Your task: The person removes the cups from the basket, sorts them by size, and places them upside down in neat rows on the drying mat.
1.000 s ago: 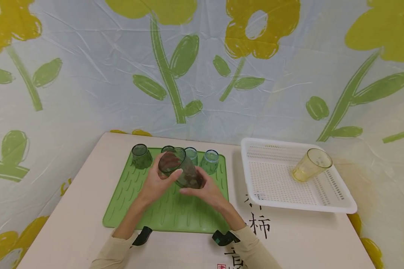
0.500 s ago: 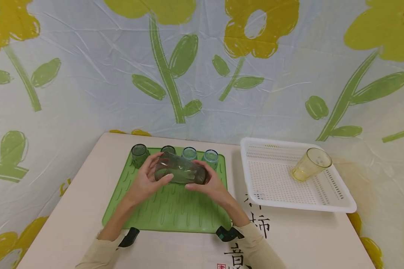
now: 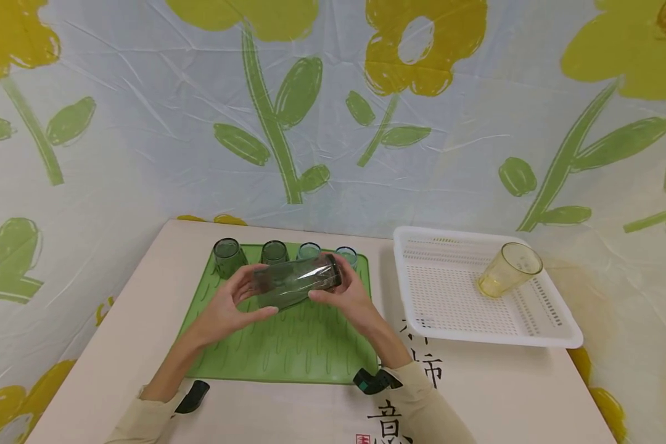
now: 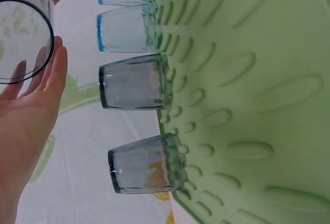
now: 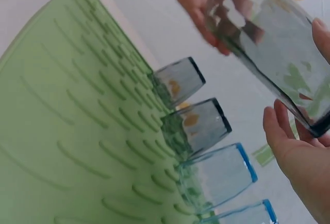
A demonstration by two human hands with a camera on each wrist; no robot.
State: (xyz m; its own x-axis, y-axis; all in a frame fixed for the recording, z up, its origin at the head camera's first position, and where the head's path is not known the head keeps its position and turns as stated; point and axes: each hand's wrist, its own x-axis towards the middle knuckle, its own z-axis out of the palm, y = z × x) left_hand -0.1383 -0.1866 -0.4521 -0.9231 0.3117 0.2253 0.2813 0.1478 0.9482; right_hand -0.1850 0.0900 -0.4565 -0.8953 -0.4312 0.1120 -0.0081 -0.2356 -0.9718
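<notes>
A tall smoky-grey glass tumbler (image 3: 294, 283) is held sideways above the green drying mat (image 3: 288, 354), its mouth to the left and its thick base to the right, slightly higher. My right hand (image 3: 355, 305) grips the base end, thumb in front and fingers behind. Around the mouth end curves my left hand (image 3: 222, 311), its thumb along the lower side. In the left wrist view the dark round rim (image 4: 53, 38) shows close beside the left fingers. Behind, two dark grey glasses (image 3: 274, 253) and two blue-rimmed glasses (image 3: 309, 250) stand in a row on the mat.
To the right, a white perforated plastic basket (image 3: 494, 338) holds a yellow glass tumbler (image 3: 507, 271), leaning. Black brush characters (image 3: 388, 425) mark the pale tabletop (image 3: 288, 413). A flower-printed cloth (image 3: 200, 179) hangs behind the table.
The tumbler has turned from tilted with its mouth facing up toward me to lying sideways, base end raised. My left hand has shifted left; my right hand keeps hold of the base.
</notes>
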